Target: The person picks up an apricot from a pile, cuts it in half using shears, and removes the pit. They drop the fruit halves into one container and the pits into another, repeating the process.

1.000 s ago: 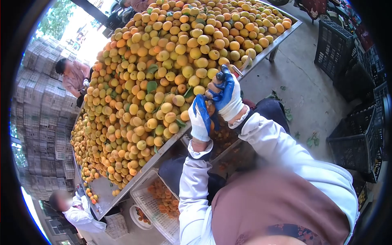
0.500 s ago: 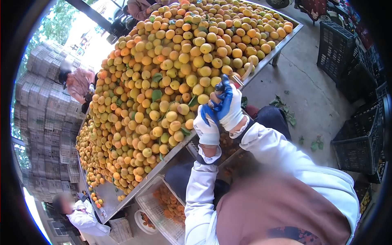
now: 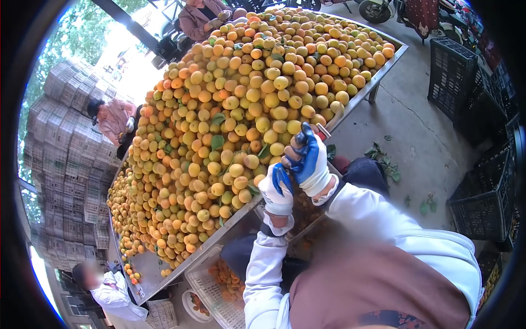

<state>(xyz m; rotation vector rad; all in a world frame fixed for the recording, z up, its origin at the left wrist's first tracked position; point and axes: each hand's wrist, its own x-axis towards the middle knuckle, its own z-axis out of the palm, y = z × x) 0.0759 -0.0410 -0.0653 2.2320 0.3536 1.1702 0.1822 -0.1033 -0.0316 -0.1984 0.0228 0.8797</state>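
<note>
My right hand (image 3: 312, 164), in a white glove with a blue coated palm, is closed at the near edge of the apricot heap. A small tool with red and metal parts (image 3: 323, 131) sticks out beyond its fingers; its exact kind is hard to see. Just left of it and touching it, my left hand (image 3: 276, 189), gloved alike, has its fingers curled. Whatever lies between the hands is hidden. Apricots (image 3: 219, 142), yellow to orange with a few green leaves, are piled high on the metal-rimmed table (image 3: 219, 241) beyond both hands.
Below the table edge stands a white crate (image 3: 203, 285) with orange apricot pieces, beside a white bucket (image 3: 189, 304). Black crates (image 3: 452, 77) are stacked at right. Several other people sit around the table. Grey crates (image 3: 66, 164) rise at far left.
Both hands, kept together, have come lower in the view, and the red-and-metal tool has moved with my right hand. The whole scene has also shifted slightly downward.
</note>
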